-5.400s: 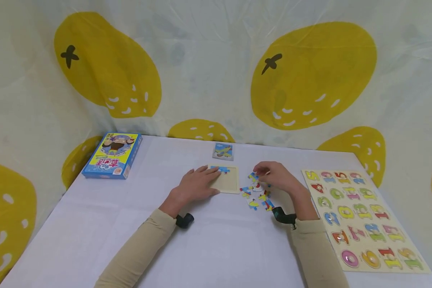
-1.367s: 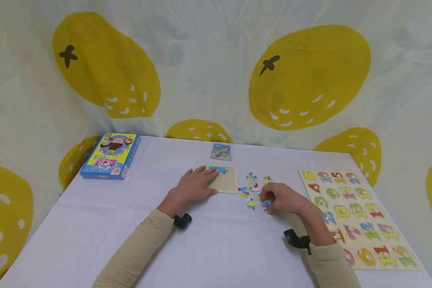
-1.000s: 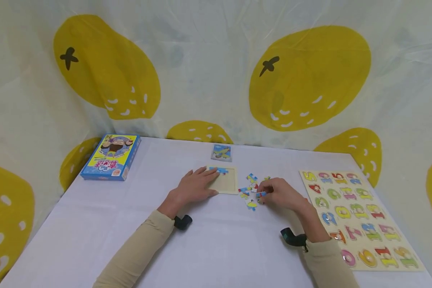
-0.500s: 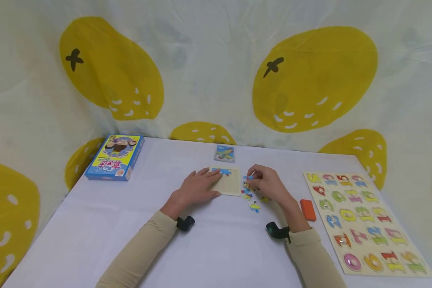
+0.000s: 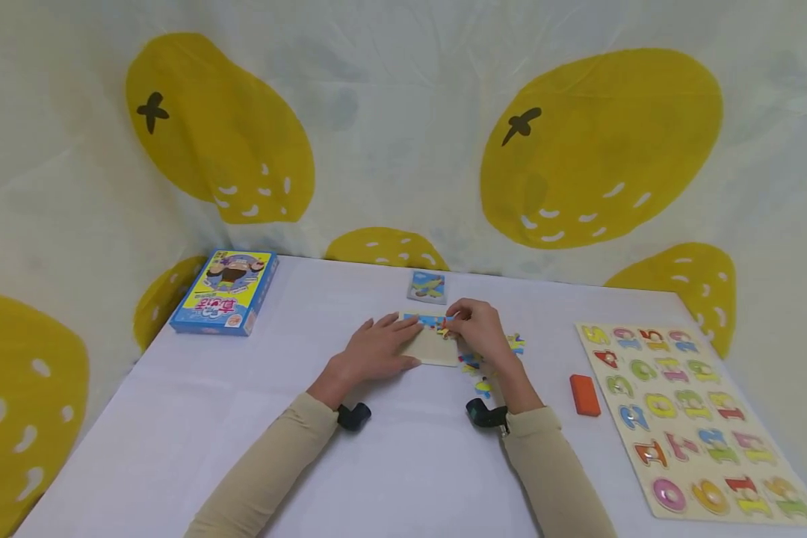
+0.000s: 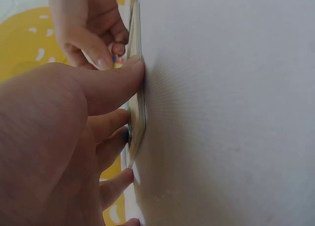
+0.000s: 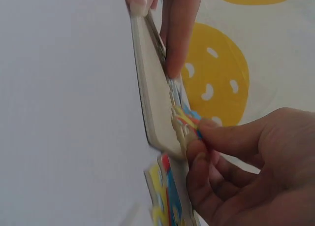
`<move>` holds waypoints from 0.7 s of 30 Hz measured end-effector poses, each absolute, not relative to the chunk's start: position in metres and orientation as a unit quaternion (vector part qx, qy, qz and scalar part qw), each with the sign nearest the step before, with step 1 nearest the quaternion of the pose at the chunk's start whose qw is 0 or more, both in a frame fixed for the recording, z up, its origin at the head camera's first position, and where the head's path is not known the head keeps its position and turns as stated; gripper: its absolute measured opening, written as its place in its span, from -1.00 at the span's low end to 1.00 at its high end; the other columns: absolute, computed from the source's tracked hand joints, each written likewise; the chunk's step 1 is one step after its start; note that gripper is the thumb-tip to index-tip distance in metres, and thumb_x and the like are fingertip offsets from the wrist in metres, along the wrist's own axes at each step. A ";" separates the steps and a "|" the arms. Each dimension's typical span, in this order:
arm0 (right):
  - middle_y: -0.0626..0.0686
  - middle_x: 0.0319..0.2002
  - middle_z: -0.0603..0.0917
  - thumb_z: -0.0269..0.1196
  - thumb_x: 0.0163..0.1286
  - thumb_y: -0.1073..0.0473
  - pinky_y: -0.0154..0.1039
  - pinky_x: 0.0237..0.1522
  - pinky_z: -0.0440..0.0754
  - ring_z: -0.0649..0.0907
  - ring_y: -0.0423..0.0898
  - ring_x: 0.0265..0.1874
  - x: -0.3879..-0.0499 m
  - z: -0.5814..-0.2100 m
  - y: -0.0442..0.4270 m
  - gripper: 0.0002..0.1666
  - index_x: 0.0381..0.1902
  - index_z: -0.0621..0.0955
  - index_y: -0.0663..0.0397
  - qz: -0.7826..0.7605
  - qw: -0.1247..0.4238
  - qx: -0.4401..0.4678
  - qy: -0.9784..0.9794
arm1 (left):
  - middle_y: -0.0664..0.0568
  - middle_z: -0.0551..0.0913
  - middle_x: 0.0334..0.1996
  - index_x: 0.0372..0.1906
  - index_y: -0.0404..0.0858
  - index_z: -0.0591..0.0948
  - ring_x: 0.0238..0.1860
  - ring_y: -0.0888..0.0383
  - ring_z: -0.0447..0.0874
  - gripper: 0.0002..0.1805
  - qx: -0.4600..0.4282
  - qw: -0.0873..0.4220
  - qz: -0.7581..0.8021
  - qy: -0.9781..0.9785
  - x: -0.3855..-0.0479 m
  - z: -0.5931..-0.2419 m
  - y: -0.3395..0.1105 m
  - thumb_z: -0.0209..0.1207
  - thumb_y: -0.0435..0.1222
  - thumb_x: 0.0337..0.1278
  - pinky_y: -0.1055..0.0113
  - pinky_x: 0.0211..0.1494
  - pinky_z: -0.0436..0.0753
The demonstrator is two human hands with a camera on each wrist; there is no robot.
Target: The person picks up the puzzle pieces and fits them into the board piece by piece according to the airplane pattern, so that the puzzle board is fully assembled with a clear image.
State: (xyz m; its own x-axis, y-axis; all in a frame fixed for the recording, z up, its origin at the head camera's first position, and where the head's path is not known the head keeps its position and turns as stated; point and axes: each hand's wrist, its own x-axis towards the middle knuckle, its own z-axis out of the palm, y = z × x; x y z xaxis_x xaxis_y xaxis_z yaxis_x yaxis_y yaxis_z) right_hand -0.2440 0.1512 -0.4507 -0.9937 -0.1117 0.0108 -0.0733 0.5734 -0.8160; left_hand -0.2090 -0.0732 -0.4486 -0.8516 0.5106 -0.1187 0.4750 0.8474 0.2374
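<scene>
My left hand (image 5: 379,351) lies flat at the left side of the small wooden puzzle tray (image 5: 433,355). Its straight fingers press on blue puzzle pieces along the top row, and the thumb rests on the near rim. Over the tray's upper right corner, my right hand (image 5: 480,329) pinches a puzzle piece (image 7: 189,120) between thumb and fingers. That piece shows yellow, red and blue and is tilted in the right wrist view. Loose puzzle pieces (image 5: 482,386) lie right of the tray, partly hidden by the right hand and wrist.
A small picture card (image 5: 427,287) lies behind the tray. An orange block (image 5: 585,395) sits right of the right forearm, beside a wooden number board (image 5: 672,400). A blue and yellow box (image 5: 225,291) stands at the back left.
My right hand picked up a piece from the loose pile and carried it left onto the tray's upper right. The orange block came into sight. My left hand stayed on the tray.
</scene>
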 end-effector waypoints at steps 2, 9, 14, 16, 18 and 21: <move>0.12 -0.50 0.66 0.35 0.28 0.27 -0.33 -0.47 0.56 0.67 -0.10 -0.55 -0.247 -0.452 0.149 -0.87 -0.24 0.67 0.22 -0.455 0.022 -0.037 0.889 | 0.24 0.18 0.56 0.55 0.09 0.20 0.59 -0.03 0.08 -0.23 0.259 0.090 0.100 0.957 -0.210 -0.449 -0.071 0.07 0.20 0.33 -0.24 0.53 0.14; 0.14 -0.45 0.72 0.40 0.25 0.20 -0.32 -0.51 0.51 0.61 -0.09 -0.55 -0.252 -0.454 0.140 -0.84 -0.27 0.70 0.18 -0.406 0.002 -0.007 0.914 | 0.21 0.21 0.55 0.54 0.05 0.22 0.58 -0.05 0.10 -0.24 0.259 0.085 0.098 0.957 -0.208 -0.447 -0.071 0.08 0.18 0.33 -0.26 0.51 0.16; 0.16 -0.41 0.73 0.40 0.24 0.19 -0.32 -0.52 0.51 0.63 -0.06 -0.53 -0.253 -0.455 0.138 -0.82 -0.26 0.70 0.19 -0.389 -0.001 0.001 0.921 | 0.20 0.21 0.55 0.54 0.04 0.23 0.58 -0.04 0.10 -0.25 0.260 0.083 0.098 0.957 -0.208 -0.446 -0.070 0.09 0.16 0.34 -0.26 0.51 0.17; 0.14 -0.42 0.70 0.40 0.24 0.19 -0.32 -0.53 0.48 0.60 -0.07 -0.53 -0.253 -0.455 0.137 -0.83 -0.28 0.69 0.18 -0.382 0.001 0.008 0.924 | 0.20 0.21 0.55 0.55 0.04 0.22 0.58 -0.04 0.10 -0.24 0.263 0.082 0.096 0.957 -0.208 -0.447 -0.070 0.09 0.16 0.34 -0.26 0.51 0.17; 0.12 -0.44 0.66 0.41 0.23 0.19 -0.32 -0.54 0.45 0.57 -0.07 -0.53 -0.253 -0.456 0.137 -0.83 -0.29 0.67 0.18 -0.375 0.002 0.013 0.927 | 0.21 0.21 0.55 0.55 0.04 0.22 0.58 -0.04 0.11 -0.24 0.264 0.081 0.096 0.956 -0.208 -0.448 -0.070 0.08 0.16 0.34 -0.26 0.51 0.17; 0.10 -0.46 0.63 0.41 0.23 0.19 -0.32 -0.55 0.43 0.54 -0.07 -0.54 -0.253 -0.456 0.137 -0.82 -0.29 0.66 0.18 -0.372 0.001 0.011 0.928 | 0.21 0.21 0.55 0.55 0.04 0.22 0.58 -0.04 0.11 -0.24 0.263 0.081 0.095 0.957 -0.208 -0.449 -0.070 0.08 0.17 0.34 -0.26 0.51 0.17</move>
State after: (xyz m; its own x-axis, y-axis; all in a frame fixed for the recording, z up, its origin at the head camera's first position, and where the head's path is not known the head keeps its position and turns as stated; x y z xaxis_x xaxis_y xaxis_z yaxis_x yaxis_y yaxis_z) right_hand -0.2530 0.1368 -0.4563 -0.9997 0.0202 -0.0097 0.0214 0.7236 -0.6899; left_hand -0.2077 -0.0699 -0.4488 -0.8487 0.5185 -0.1040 0.4877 0.8435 0.2250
